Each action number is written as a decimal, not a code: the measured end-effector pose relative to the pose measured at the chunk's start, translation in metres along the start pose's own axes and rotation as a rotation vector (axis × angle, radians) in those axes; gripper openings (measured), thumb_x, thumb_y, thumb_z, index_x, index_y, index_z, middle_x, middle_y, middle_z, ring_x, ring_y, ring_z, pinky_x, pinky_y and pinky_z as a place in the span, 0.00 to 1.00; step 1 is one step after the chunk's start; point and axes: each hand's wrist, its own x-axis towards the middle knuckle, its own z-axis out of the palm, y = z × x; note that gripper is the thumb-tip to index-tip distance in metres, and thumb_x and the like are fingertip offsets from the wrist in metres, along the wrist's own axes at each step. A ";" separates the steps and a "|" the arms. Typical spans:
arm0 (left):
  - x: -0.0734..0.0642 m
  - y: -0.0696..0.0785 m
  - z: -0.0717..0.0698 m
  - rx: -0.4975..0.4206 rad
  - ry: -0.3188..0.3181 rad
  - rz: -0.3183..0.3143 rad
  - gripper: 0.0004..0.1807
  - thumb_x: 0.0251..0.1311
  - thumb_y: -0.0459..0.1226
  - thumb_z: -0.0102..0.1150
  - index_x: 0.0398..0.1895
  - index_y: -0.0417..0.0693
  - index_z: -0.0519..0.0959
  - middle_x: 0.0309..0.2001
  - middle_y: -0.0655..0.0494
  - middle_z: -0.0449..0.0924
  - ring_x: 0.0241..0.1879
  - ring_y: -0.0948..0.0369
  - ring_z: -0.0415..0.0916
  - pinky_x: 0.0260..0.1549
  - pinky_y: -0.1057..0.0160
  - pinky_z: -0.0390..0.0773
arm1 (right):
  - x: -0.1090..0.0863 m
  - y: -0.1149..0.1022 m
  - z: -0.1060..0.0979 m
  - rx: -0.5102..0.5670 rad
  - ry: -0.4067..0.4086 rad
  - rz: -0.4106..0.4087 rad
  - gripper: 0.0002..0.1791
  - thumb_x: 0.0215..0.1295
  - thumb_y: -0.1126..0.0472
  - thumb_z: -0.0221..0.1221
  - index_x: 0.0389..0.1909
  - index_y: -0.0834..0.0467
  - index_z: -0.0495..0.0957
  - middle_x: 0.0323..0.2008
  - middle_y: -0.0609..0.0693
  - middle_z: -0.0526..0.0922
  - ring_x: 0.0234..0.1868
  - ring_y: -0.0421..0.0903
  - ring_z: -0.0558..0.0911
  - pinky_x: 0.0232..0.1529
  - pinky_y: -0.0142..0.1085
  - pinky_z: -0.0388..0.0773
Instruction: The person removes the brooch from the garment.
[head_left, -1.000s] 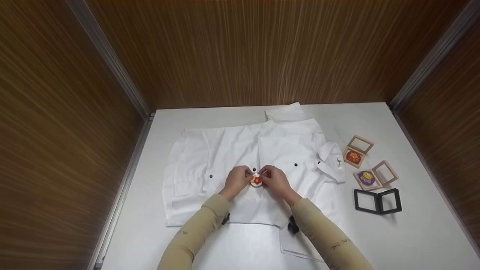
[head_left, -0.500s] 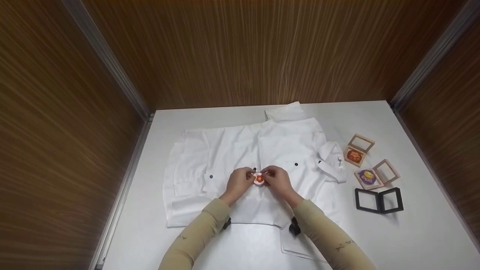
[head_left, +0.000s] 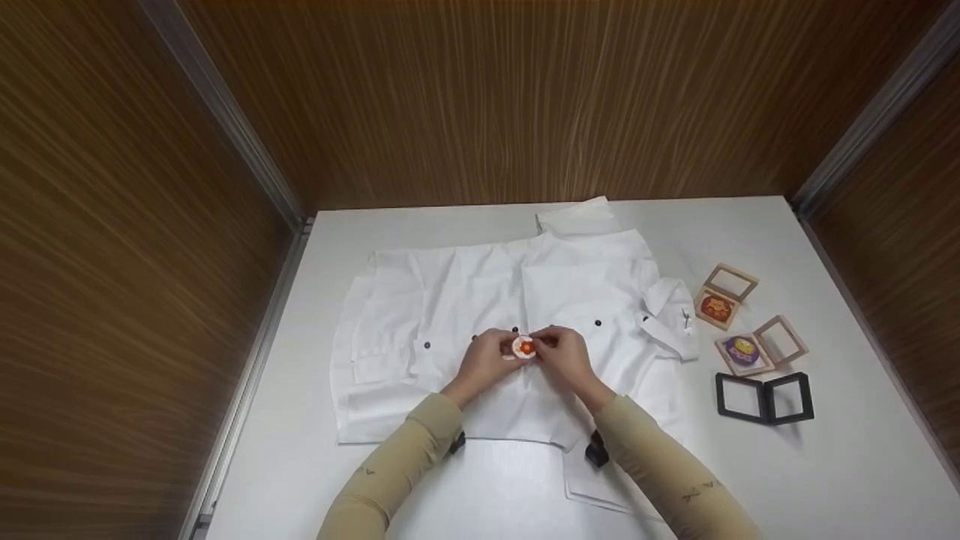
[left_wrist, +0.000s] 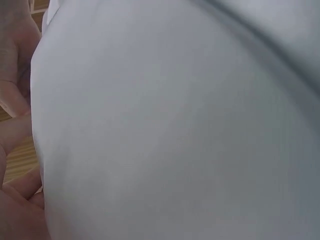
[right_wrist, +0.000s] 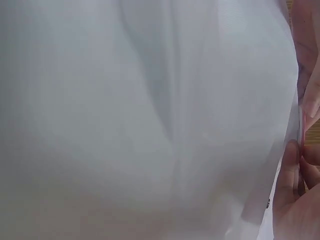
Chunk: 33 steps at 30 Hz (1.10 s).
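Observation:
A round badge (head_left: 524,346), white with a red-orange flower, is held between both hands over the middle of a white shirt (head_left: 577,289). On its left edge the left hand (head_left: 484,361) pinches with thumb and fingers. The right hand (head_left: 568,361) pinches the opposite edge. In the right wrist view, the badge shows edge-on as a thin pink-and-white rim (right_wrist: 302,125) between fingertips, right beside the white cloth (right_wrist: 215,100). White cloth (left_wrist: 150,120) fills most of the left wrist view, with parts of the hands at its left side. The badge's back is hidden.
To the right stand two open wooden frames, one with a red badge (head_left: 716,307), one with a purple-and-yellow badge (head_left: 742,350). An open black frame (head_left: 766,398) is below them. A flat clear-white sheet (head_left: 589,484) lies near the right forearm. Wood-grain panels (head_left: 480,97) enclose the table.
The hands and badge have shifted slightly up and right, and the badge has turned a little between the fingers. The whole head view has also shifted a little. Both hands keep their pinch.

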 end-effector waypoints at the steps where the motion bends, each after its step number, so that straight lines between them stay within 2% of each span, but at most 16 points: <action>1: 0.001 0.000 0.000 0.003 0.004 0.007 0.18 0.59 0.37 0.79 0.51 0.40 0.88 0.45 0.45 0.88 0.45 0.53 0.84 0.48 0.61 0.83 | 0.000 0.000 -0.001 -0.010 0.003 -0.005 0.06 0.67 0.71 0.66 0.40 0.66 0.91 0.38 0.61 0.92 0.34 0.43 0.86 0.35 0.24 0.78; 5: 0.003 0.003 0.000 0.023 0.027 0.023 0.19 0.58 0.38 0.79 0.51 0.39 0.89 0.45 0.45 0.89 0.47 0.52 0.85 0.51 0.56 0.84 | 0.001 0.000 -0.004 -0.033 0.002 -0.025 0.10 0.66 0.73 0.63 0.43 0.66 0.90 0.41 0.62 0.92 0.42 0.52 0.88 0.44 0.32 0.81; 9: 0.003 0.005 -0.002 0.006 0.030 0.019 0.18 0.59 0.37 0.79 0.50 0.39 0.89 0.45 0.44 0.89 0.45 0.51 0.85 0.49 0.56 0.85 | 0.001 0.000 -0.007 -0.036 -0.016 -0.025 0.12 0.65 0.74 0.61 0.45 0.67 0.90 0.44 0.62 0.92 0.47 0.56 0.88 0.49 0.37 0.82; 17: 0.003 0.005 -0.002 -0.035 0.018 0.004 0.18 0.60 0.37 0.79 0.51 0.39 0.89 0.45 0.45 0.91 0.43 0.53 0.87 0.46 0.62 0.86 | -0.002 0.002 -0.012 -0.039 -0.057 -0.055 0.15 0.61 0.76 0.61 0.47 0.68 0.89 0.42 0.63 0.92 0.42 0.52 0.87 0.43 0.30 0.80; 25: 0.001 0.004 -0.003 -0.057 0.012 -0.011 0.16 0.62 0.34 0.76 0.51 0.37 0.88 0.46 0.43 0.90 0.45 0.52 0.87 0.48 0.59 0.87 | -0.003 0.004 -0.013 -0.046 -0.087 -0.115 0.15 0.63 0.75 0.65 0.50 0.69 0.88 0.44 0.64 0.91 0.45 0.56 0.89 0.46 0.32 0.84; 33: 0.001 0.004 -0.004 -0.048 -0.014 -0.037 0.14 0.67 0.36 0.73 0.52 0.39 0.88 0.48 0.44 0.89 0.47 0.52 0.86 0.51 0.58 0.86 | -0.005 0.004 -0.014 -0.053 -0.082 -0.144 0.14 0.64 0.74 0.66 0.51 0.69 0.88 0.43 0.64 0.91 0.44 0.58 0.90 0.46 0.34 0.85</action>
